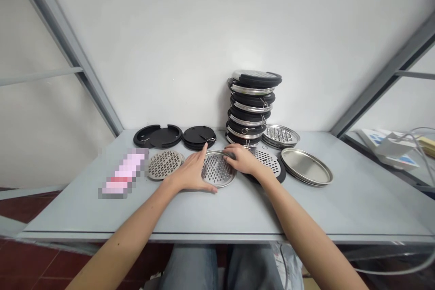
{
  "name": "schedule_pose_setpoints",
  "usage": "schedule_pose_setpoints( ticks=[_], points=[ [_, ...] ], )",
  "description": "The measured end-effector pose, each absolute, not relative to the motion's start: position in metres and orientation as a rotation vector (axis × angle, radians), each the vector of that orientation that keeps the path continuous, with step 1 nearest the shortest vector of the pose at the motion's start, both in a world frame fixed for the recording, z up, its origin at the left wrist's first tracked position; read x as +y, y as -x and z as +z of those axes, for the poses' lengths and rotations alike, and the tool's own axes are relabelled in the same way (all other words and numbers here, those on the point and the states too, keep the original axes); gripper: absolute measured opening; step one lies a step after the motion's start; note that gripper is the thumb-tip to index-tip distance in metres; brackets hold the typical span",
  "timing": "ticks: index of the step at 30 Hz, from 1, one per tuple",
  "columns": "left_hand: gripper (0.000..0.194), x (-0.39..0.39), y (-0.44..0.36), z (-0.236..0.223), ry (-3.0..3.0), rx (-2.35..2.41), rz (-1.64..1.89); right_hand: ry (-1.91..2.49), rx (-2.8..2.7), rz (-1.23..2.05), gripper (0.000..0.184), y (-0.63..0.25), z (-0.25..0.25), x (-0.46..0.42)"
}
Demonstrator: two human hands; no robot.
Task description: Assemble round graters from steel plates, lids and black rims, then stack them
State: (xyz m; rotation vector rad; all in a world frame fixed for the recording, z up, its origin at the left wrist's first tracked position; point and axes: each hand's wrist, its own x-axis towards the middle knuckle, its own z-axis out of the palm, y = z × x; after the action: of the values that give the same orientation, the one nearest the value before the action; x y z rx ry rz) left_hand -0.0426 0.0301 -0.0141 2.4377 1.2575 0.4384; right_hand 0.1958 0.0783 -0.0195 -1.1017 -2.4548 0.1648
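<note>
A round metal grater disc (pixel 219 170) with a raised rim lies on the table in front of me. My left hand (pixel 192 172) grips its left side, thumb at the near rim and fingers at the far rim. At the far right rim, the curled fingers of my right hand (pixel 243 159) hold the same disc. Left of my left hand are flat perforated grater plates (pixel 165 164). Partly hidden by my right wrist is another grater plate (pixel 267 159) set in a black holder (pixel 281 174).
Behind my right hand rises a tall stack of black-and-metal graters (pixel 251 106). Black round holders (pixel 158 137) and black discs (pixel 199 136) lie at the back left. To the right are stacked metal trays (pixel 306 165) and more grater discs (pixel 280 135). A pixelated pink object (pixel 125 172) lies left.
</note>
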Motion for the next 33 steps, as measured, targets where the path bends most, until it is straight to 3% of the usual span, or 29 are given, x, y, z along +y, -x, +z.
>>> schedule_pose_setpoints(
  ticks=[33],
  points=[
    [0.121, 0.031, 0.045, -0.020, -2.515, 1.237, 0.477, 1.230, -2.426, 0.163, 0.016, -0.189, -0.020, 0.075]
  ],
)
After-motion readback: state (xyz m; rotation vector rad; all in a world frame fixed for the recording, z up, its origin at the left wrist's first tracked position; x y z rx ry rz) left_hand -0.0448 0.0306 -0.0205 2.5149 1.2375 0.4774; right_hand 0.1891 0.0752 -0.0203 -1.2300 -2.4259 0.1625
